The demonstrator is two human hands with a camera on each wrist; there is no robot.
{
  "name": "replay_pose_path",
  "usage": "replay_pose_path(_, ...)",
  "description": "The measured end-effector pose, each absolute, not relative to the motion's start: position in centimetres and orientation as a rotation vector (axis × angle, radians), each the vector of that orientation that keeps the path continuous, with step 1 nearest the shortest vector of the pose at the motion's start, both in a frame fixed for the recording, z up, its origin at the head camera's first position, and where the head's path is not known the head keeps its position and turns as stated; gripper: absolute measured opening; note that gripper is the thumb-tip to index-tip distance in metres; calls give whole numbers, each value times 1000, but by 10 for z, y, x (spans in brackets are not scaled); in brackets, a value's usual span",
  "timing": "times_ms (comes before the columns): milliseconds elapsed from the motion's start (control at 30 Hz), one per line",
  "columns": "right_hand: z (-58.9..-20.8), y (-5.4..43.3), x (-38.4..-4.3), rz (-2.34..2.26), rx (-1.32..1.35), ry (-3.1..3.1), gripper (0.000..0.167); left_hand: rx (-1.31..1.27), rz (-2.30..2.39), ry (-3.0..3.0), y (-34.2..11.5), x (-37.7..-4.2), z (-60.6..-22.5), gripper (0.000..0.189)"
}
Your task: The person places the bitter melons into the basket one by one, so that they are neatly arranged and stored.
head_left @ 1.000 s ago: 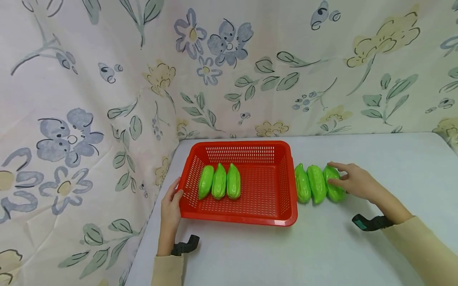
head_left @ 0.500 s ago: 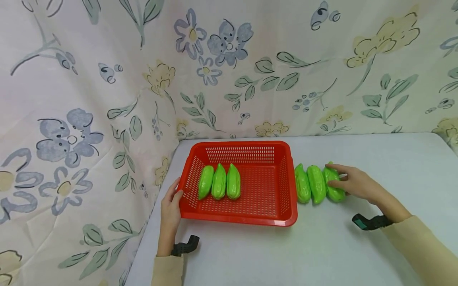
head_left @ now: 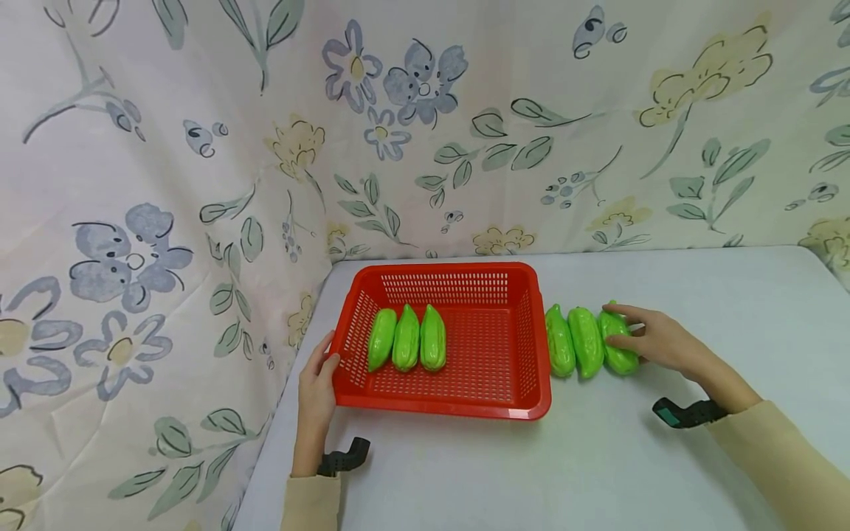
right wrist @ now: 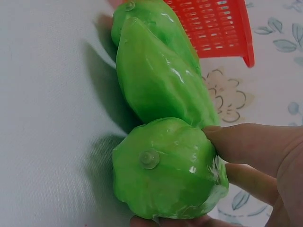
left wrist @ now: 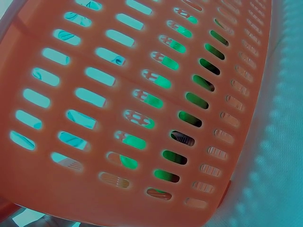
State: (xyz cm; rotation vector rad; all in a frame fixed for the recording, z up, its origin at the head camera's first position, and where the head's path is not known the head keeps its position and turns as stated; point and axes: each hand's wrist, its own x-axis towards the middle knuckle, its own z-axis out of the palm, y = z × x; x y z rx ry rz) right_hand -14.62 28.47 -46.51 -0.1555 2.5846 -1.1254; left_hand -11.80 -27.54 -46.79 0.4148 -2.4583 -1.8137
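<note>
My left hand (head_left: pixel 317 387) grips the left side of a red plastic basket (head_left: pixel 441 409), its thumb at the rim. Three glossy green gourds (head_left: pixel 406 339) lie side by side in the basket's left half. Right of the basket, three more gourds stand in a row on the table, the nearest one (head_left: pixel 560 345) close by its wall. My right hand (head_left: pixel 664 341) holds the rightmost gourd (head_left: pixel 620 354) between thumb and fingers. In the right wrist view that gourd (right wrist: pixel 165 184) shows its stubby end, against the middle gourd (right wrist: pixel 158 78). The slotted basket wall (left wrist: pixel 57 201) fills the left wrist view.
A white table (head_left: pixel 458 479) carries everything. Flower-printed cloth (head_left: pixel 425 184) rises behind it and along its left side. Both wrists wear a black camera mount, one on the left (head_left: pixel 344 456) and one on the right (head_left: pixel 687 414).
The right hand has shifted very slightly on the rightmost gourd. Left hand, basket and the other gourds stay where they were.
</note>
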Motion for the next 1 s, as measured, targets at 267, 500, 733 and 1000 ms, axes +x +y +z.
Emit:
replay_pose_path(267,-460,289,-145,-1115,-145,2583,75,415,-1802,-2461,-275,-119,-472,48)
replay_pose_path(500,-438,296,-144,-1123,-107,2578,78,415,-1809,-2463,-277,-120,-472,47)
replay_pose_path(733,-420,301,-142,-1150,-86,2591,79,412,-1810,-2459,-277,-119,-469,46)
replay_pose_path(1000,-399,306,-141,-1149,-62,2609,79,420,-1827,-2450,-277,-120,-469,47)
